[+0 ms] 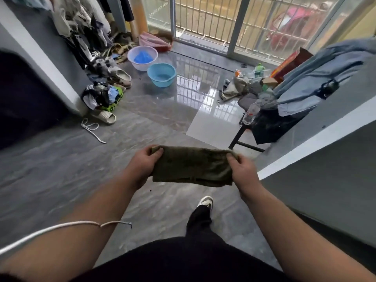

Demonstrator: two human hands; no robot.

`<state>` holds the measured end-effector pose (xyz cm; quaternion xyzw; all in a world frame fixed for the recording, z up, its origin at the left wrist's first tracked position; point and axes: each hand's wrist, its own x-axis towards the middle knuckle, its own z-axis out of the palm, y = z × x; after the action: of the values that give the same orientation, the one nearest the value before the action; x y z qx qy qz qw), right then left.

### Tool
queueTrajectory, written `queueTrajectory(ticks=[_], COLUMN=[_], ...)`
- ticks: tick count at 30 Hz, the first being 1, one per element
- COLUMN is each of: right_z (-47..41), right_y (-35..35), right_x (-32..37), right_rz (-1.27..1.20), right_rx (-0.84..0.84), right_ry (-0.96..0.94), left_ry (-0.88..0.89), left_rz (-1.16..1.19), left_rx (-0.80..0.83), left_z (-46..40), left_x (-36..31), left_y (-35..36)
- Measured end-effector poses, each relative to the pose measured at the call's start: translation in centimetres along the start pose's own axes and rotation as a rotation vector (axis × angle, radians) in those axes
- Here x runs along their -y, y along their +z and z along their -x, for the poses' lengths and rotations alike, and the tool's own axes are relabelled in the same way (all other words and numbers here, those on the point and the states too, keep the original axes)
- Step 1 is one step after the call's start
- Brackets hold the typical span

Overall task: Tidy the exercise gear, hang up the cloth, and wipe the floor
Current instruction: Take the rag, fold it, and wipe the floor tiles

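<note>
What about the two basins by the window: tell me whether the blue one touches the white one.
Apart. The head view shows a strip of grey floor between the blue basin and the white basin.

Daylight comes in through the barred glass doors at the far end of the room and lights it evenly, without harsh contrast. The glossy floor mirrors the bars as a bright grid near the doors, with a pale patch of glare on one tile. The near floor is duller and streaked by motion blur. The left edge falls into deep shadow. The wide lens bends the walls and door frames outward at the edges. The scene beyond the glass is hazy and soft.
</note>
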<state>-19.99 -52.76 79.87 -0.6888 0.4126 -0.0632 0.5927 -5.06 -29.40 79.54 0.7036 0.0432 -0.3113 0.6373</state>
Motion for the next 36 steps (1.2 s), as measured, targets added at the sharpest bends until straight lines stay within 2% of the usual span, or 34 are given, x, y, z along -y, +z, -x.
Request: queueTrajectory(ticks=[7, 14, 19, 25, 32, 36], right_z=[-15.4, -30.0, -39.7, -48.8, -58.9, -63.6], right_y=[4.2, 11.1, 16.8, 22.0, 25.1, 25.6], right_x=[0.7, -3.8, -13.8, -29.3, -50.3, -58.4], right_rz=[0.008, 0.095, 0.22, 0.34, 0.531, 0.645], right_rx=[0.051, 0.026, -0.037, -0.115, 0.005, 0.082], right_ry=[0.122, 0.231, 0.284, 0.37, 0.341, 0.319], left_ry=[-0.064, -0.168, -0.248, -0.288, -0.284, -0.243], left_rz=[-0.031, -0.056, -0.124, -0.308, -0.539, -0.716], left_rx=[-0.083, -0.091, -0.049, 0.073, 0.109, 0.148], left_z=[-15.0, -32.0, -44.1, -55.0, -65.9, -70.2], left_x=[-1.0, 4.0, 13.7, 29.3, 49.9, 57.3], left_y=[2.3, 3.3, 3.2, 3.4, 5.3, 7.3])
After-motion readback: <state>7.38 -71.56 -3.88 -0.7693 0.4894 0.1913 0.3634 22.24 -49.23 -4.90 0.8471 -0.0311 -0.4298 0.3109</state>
